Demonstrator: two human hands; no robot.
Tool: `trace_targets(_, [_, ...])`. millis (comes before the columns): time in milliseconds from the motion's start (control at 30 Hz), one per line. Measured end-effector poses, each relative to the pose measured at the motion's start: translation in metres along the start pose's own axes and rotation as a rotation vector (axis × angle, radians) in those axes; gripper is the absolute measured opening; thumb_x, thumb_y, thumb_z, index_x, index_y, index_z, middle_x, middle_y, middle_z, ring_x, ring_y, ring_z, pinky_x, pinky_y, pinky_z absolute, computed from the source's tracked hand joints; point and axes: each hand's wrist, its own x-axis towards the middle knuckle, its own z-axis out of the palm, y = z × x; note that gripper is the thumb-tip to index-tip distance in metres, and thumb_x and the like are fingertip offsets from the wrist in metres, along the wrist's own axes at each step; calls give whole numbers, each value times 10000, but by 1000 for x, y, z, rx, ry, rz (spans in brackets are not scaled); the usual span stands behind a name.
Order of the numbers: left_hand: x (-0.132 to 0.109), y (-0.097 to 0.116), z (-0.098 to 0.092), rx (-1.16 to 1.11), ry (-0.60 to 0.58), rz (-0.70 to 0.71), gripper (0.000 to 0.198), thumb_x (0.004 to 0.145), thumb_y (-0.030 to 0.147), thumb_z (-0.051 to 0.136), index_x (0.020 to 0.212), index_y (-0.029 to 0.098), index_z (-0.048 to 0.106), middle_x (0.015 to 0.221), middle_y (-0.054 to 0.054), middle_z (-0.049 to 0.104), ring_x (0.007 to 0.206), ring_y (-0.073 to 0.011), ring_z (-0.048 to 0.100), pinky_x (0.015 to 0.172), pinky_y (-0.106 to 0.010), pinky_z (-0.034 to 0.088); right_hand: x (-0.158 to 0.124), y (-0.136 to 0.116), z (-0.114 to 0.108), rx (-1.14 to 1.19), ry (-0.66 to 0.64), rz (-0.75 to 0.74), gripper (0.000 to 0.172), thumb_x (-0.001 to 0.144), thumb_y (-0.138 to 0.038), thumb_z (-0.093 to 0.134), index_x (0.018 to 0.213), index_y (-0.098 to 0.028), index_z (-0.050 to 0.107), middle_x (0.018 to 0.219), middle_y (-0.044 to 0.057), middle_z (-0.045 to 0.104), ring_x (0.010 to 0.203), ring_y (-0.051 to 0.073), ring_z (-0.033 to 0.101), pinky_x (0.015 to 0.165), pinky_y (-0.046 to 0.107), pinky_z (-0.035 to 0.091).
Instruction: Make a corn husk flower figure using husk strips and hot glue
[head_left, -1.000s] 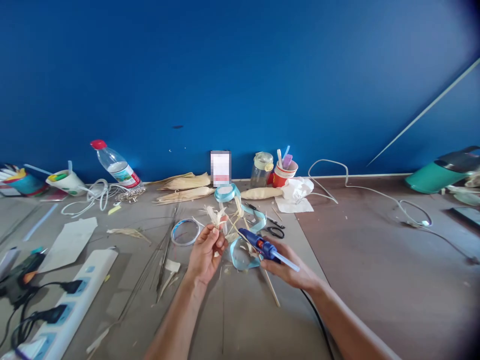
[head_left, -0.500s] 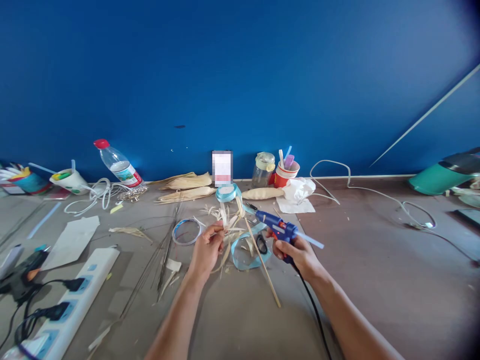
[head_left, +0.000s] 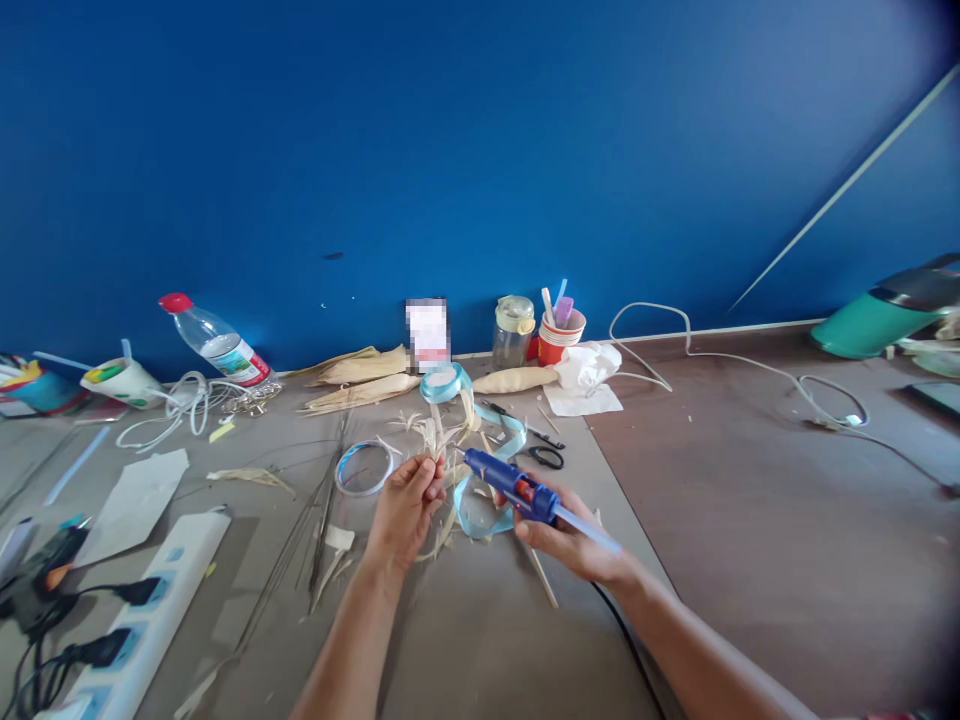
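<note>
My left hand (head_left: 409, 505) pinches a bunch of frayed pale husk strips (head_left: 433, 435) that fans upward from its fingertips. My right hand (head_left: 562, 535) is wrapped round a blue glue gun (head_left: 514, 482), whose nozzle points left, close beside the strips. A clear glue stick (head_left: 589, 528) juts from the gun's rear. Behind the strips is a roll of light blue ribbon (head_left: 442, 383), and a loose loop of ribbon (head_left: 469, 522) lies below the gun. Black-handled scissors (head_left: 546, 457) lie to the right. A thin wooden stick (head_left: 541, 575) is partly hidden by the gun and hand.
A tape roll (head_left: 363, 468) and dark wires (head_left: 324, 520) lie left of my left hand. A white power strip (head_left: 161, 600) is at lower left. Along the blue wall stand a bottle (head_left: 225, 345), a jar (head_left: 513, 335) and red cups (head_left: 559, 340); dried husks (head_left: 360, 380) lie there too.
The glue gun in my right hand has moved left, its nozzle now near the strips, uncovering the scissors. My left hand still pinches the strips. The whole view has shifted slightly.
</note>
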Motion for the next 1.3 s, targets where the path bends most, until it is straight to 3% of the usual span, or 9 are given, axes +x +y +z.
trace_targets(167, [-1,-4,2,49,18,47,231,643,295,742,742,112,642,683,2,557,503,-18,410,506,-145,385,3,3,3,-245,-12,-98,290,803,-425,560,897,-151,540,845,41,528,680,136,460,602,245,377])
trace_targets(300, [-1,-6,3,77,27,74,233,649,309,731,735,110,644,670,0,552,507,-25,415,505,-145,375,5,1,6,-327,-13,-138,276,813,-408,542,899,-146,543,836,44,525,696,148,464,623,256,380])
trace_targets(600, [-1,-6,4,69,7,54,218,651,299,732,691,115,621,554,31,479,491,-38,410,491,-147,366,5,6,8,-284,-21,-106,261,817,-420,544,845,-161,521,859,47,552,686,145,491,608,252,385])
trace_targets(1033, [1,-8,1,51,32,50,221,629,294,753,719,123,644,623,19,528,490,-29,404,488,-146,372,5,12,10,-227,5,-77,361,793,-498,567,929,-164,554,791,33,558,681,144,489,607,239,417])
trace_targets(1300, [0,-7,3,59,48,48,262,591,320,770,706,126,636,636,20,537,488,-21,387,439,-132,310,6,8,11,-303,5,-111,301,830,-450,531,908,-161,561,864,54,571,747,166,516,661,258,434])
